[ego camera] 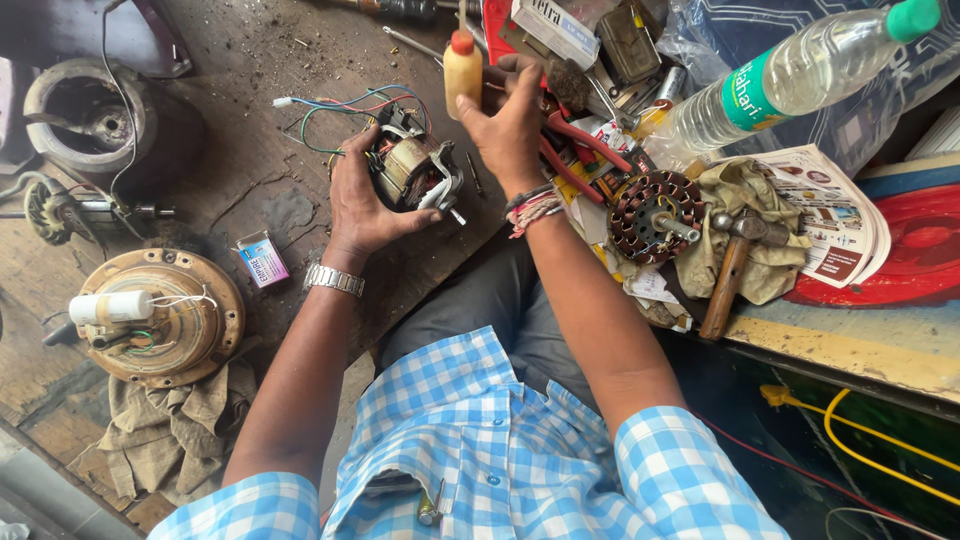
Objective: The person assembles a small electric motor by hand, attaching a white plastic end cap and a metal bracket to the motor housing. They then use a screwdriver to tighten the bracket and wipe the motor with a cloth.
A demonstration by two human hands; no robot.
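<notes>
My left hand (pixel 362 200) grips a small electric motor (pixel 415 170) with copper windings and a metal frame, held above the worn wooden bench. Coloured wires (pixel 340 105) trail from the motor to the upper left. My right hand (pixel 512 120) is raised just right of the motor, fingers curled near a small yellow bottle with a red cap (pixel 462 68); whether it holds anything I cannot tell. A metal watch sits on my left wrist, thread bands on my right.
Red-handled pliers (pixel 572 150), a wound stator (pixel 655 213), a hammer (pixel 733 270) on a cloth, a plastic water bottle (pixel 790 75) and magazines (pixel 835 215) crowd the right. A fan motor housing (pixel 160 315), a small box (pixel 263 258) and rags lie left.
</notes>
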